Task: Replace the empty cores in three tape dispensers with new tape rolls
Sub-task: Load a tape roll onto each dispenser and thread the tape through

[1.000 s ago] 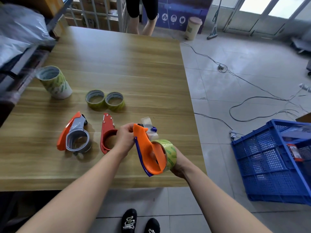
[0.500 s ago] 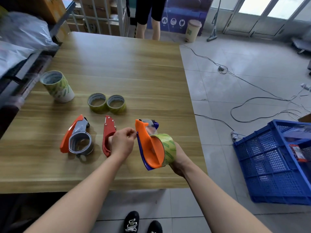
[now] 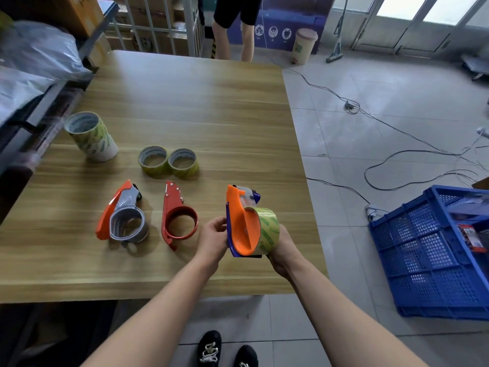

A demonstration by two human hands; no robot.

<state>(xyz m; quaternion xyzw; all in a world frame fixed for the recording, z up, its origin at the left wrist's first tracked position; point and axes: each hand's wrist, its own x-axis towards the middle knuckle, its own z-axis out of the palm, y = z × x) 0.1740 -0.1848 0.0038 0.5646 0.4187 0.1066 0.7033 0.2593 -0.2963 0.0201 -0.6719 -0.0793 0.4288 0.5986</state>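
My right hand (image 3: 281, 249) grips an orange and blue tape dispenser (image 3: 239, 223) from below, with a green-printed tape roll (image 3: 268, 229) seated in it. My left hand (image 3: 213, 238) holds the dispenser's left edge with curled fingers. On the wooden table (image 3: 185, 115) lie a red dispenser (image 3: 177, 214) with an empty ring and an orange and grey dispenser (image 3: 123, 217). Two tape rolls (image 3: 168, 161) lie flat behind them, and a stack of rolls (image 3: 91, 136) stands at the left.
A blue plastic crate (image 3: 434, 250) stands on the floor at the right, with cables (image 3: 397, 165) lying beyond it. Another person's legs (image 3: 232, 35) are at the table's far end. Shelving with plastic bags (image 3: 31, 56) runs along the left side.
My left hand has dropped from the dispenser's top end to its lower left edge. The red dispenser's ring, hidden by that hand before, is now in full view.
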